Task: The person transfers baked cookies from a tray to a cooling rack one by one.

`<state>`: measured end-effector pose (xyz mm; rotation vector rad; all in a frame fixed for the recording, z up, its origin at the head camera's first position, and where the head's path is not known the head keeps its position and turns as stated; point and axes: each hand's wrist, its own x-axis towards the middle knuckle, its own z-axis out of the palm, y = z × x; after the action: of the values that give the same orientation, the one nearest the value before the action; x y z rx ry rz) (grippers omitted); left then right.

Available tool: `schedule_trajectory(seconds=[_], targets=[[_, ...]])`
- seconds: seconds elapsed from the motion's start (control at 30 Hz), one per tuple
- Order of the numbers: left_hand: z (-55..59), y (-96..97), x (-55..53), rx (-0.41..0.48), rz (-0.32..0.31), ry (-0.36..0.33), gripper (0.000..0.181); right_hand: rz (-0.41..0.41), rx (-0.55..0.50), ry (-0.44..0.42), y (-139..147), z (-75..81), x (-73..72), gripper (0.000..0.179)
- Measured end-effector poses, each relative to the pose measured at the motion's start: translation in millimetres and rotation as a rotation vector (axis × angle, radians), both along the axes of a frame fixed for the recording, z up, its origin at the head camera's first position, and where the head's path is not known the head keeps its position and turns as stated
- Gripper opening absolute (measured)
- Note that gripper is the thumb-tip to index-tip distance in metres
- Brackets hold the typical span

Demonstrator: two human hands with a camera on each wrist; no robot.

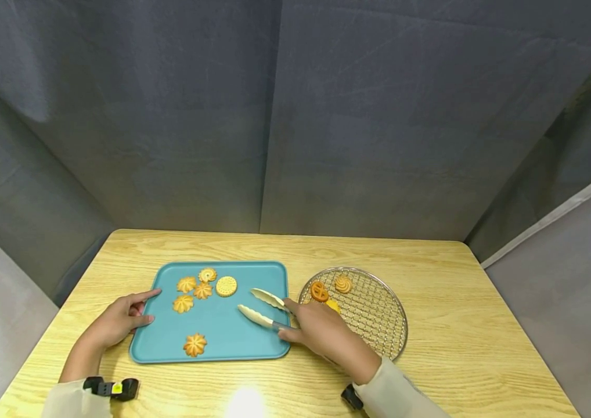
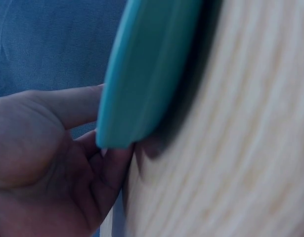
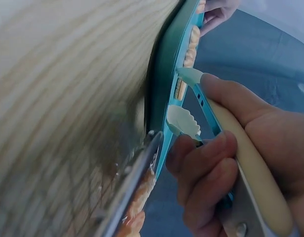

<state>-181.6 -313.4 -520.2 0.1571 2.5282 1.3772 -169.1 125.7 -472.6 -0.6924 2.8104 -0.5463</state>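
Observation:
My left hand [image 1: 114, 320] holds the left rim of the blue tray [image 1: 157, 342], with thumb and index fingertip on the edge and other fingers curled low beside it. On the tray lie several flower-shaped cookies [image 1: 194, 345] and one round cookie [image 1: 226, 286]. My right hand [image 1: 327, 334] grips pale-tipped tongs [image 1: 256, 316] by their arms. Their tips stand apart over the tray's right part, with nothing between them. In the right wrist view, fingers wrap around the tongs [image 3: 240, 158] near the tray's edge.
Right of the tray is a round wire rack [image 1: 379, 313], partly covered by my right hand. It carries a pretzel [image 1: 319, 291], a swirled cookie [image 1: 343, 284] and a yellow piece [image 1: 333, 305] partly hidden by the hand. Grey curtains [image 1: 327, 116] surround the wooden table [image 1: 462, 348].

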Motion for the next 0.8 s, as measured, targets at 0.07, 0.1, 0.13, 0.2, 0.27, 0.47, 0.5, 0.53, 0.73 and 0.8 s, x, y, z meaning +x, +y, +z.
schedule_trajectory(seconds=[0.07, 0.1, 0.13, 0.2, 0.27, 0.47, 0.5, 0.53, 0.73, 0.8], targets=[[1.0, 0.6, 0.4, -0.001, 0.000, 0.000, 0.065, -0.001, 0.016, -0.002, -5, 0.4, -3.3, 0.076], [1.5, 0.8, 0.6, -0.002, 0.000, 0.001, 0.065, -0.004, 0.023, -0.002, -7, 0.4, -4.8, 0.075], [1.9, 1.1, 0.8, -0.003, 0.000, 0.002, 0.065, -0.007, 0.033, -0.004, -9, 0.4, -6.4, 0.075], [2.5, 1.4, 1.0, -0.004, 0.001, 0.002, 0.065, -0.010, 0.047, -0.015, -13, 0.1, -9.3, 0.074], [2.8, 1.3, 1.2, -0.003, 0.000, 0.000, 0.065, -0.009, 0.055, -0.021, -17, 0.2, -11.9, 0.074], [1.6, 0.2, 0.3, 0.014, 0.000, -0.007, 0.066, -0.016, 0.061, -0.027, -28, -0.5, -18.2, 0.077], [1.3, 0.0, 0.0, 0.014, 0.000, -0.006, 0.066, -0.021, 0.060, -0.029, -29, -0.8, -19.1, 0.077], [0.9, -0.3, -0.3, 0.013, -0.001, -0.004, 0.066, -0.023, 0.060, -0.029, -31, -1.1, -20.1, 0.077], [0.0, -0.3, -0.8, 0.007, -0.008, -0.001, 0.065, -0.042, 0.046, -0.042, -40, -2.2, -24.7, 0.078], [0.6, 0.3, -0.6, 0.006, -0.008, 0.001, 0.065, -0.044, 0.041, -0.044, -42, -2.0, -26.1, 0.079]])
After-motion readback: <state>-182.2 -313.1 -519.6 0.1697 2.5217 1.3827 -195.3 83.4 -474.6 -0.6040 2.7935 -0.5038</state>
